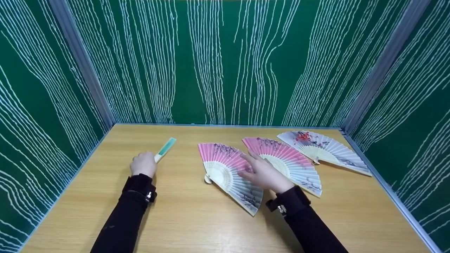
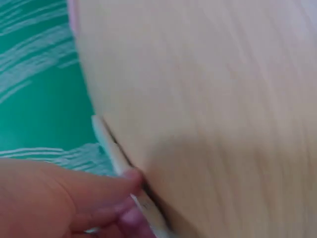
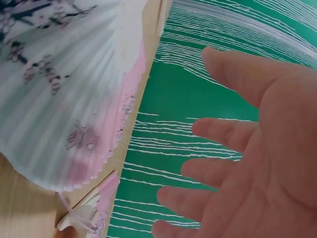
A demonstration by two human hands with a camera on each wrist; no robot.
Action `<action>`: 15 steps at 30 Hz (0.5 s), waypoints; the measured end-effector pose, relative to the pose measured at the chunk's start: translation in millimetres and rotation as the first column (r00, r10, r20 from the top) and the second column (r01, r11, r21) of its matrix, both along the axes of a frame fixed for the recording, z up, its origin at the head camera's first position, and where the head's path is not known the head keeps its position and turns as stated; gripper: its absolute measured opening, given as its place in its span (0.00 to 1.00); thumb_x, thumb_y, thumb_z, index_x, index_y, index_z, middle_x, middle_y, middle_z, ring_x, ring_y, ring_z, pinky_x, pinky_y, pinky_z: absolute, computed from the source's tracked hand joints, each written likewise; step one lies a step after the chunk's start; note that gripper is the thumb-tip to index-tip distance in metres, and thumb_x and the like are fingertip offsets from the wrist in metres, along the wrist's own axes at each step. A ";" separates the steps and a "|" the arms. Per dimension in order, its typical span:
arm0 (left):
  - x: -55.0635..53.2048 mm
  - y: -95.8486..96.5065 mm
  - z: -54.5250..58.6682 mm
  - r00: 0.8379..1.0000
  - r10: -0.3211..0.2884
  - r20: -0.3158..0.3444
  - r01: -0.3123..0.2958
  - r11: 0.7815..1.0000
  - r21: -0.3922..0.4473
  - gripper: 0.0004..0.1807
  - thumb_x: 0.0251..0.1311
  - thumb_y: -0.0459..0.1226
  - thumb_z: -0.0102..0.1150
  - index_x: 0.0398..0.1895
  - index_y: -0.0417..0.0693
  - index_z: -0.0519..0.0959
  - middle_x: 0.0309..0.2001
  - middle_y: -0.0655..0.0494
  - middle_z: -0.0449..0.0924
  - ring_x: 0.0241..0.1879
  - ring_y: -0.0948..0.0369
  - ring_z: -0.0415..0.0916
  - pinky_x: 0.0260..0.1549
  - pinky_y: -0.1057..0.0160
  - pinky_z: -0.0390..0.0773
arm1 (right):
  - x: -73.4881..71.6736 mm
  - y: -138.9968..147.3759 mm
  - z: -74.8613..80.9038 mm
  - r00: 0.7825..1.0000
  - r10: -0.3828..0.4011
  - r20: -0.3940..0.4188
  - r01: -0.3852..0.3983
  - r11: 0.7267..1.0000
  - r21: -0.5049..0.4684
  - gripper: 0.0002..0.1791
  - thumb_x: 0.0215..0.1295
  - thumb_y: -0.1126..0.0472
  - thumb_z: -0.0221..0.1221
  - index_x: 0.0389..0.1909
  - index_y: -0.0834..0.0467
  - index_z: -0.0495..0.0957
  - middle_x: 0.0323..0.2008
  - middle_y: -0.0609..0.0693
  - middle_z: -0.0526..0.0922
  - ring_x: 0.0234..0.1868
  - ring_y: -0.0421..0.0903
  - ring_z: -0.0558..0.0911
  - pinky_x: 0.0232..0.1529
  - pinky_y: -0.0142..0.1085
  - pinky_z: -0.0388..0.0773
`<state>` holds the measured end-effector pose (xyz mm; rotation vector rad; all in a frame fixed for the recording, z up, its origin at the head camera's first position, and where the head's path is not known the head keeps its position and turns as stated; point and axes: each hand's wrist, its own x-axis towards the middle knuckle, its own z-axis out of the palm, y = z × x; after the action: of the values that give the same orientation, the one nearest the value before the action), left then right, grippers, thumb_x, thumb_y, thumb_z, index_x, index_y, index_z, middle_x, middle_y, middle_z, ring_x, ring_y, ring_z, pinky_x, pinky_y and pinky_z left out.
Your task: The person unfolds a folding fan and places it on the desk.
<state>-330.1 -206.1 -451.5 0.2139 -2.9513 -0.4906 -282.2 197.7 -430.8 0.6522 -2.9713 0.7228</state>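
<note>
My left hand (image 1: 143, 164) pinches the pale end of a folded fan (image 1: 166, 147) with a green strip, over the left part of the table. Thumb and fingers meet on the slim fan (image 2: 108, 144) in the left wrist view. Fingers spread, my right hand (image 1: 264, 173) hovers around two unfolded pink and pale blue fans and hides parts of both. One of these, the left pink fan (image 1: 235, 177), has its pivot toward the left. Beside it lies the second pink fan (image 1: 305, 171). The right wrist view shows the palm (image 3: 292, 148) with nothing in it.
A spread white-grey fan (image 1: 334, 151) with red blossoms lies at the back right, near the table's edge. Green walls (image 1: 242, 63) with white wavy lines enclose the wooden table (image 1: 197, 232) at the back and both sides. Metal posts (image 1: 82, 66) mark the corners.
</note>
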 end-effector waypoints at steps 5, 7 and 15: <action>15.3 15.8 17.1 0.994 -0.056 0.094 0.041 0.988 0.146 0.03 0.56 0.31 0.55 0.29 0.38 0.76 0.28 0.45 0.76 0.27 0.50 0.73 0.23 0.53 0.74 | 3.4 -7.6 7.6 0.998 0.065 0.020 -0.062 0.989 -0.134 0.36 0.62 0.39 0.57 0.69 0.47 0.62 0.69 0.52 0.60 0.56 0.49 0.76 0.58 0.46 0.70; 20.8 29.7 26.3 0.984 -0.132 0.117 0.096 0.957 0.275 0.06 0.58 0.35 0.57 0.32 0.40 0.78 0.28 0.49 0.76 0.27 0.54 0.72 0.23 0.58 0.73 | 5.5 -10.6 12.1 0.996 0.081 0.026 -0.073 0.970 -0.233 0.31 0.63 0.41 0.57 0.64 0.48 0.68 0.63 0.49 0.70 0.52 0.45 0.79 0.54 0.43 0.74; 39.7 115.8 54.2 0.844 -0.528 -0.087 0.322 0.371 0.871 0.15 0.61 0.36 0.61 0.50 0.38 0.76 0.43 0.47 0.78 0.42 0.53 0.77 0.43 0.56 0.80 | 21.8 -18.8 43.7 0.999 0.048 -0.023 -0.051 0.741 -0.669 0.10 0.63 0.53 0.61 0.42 0.52 0.81 0.33 0.49 0.84 0.31 0.49 0.83 0.29 0.41 0.82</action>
<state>-290.3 -90.3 -397.3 -0.4891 -2.5595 -2.1593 -260.4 179.0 -387.0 0.6516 -2.3903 1.6661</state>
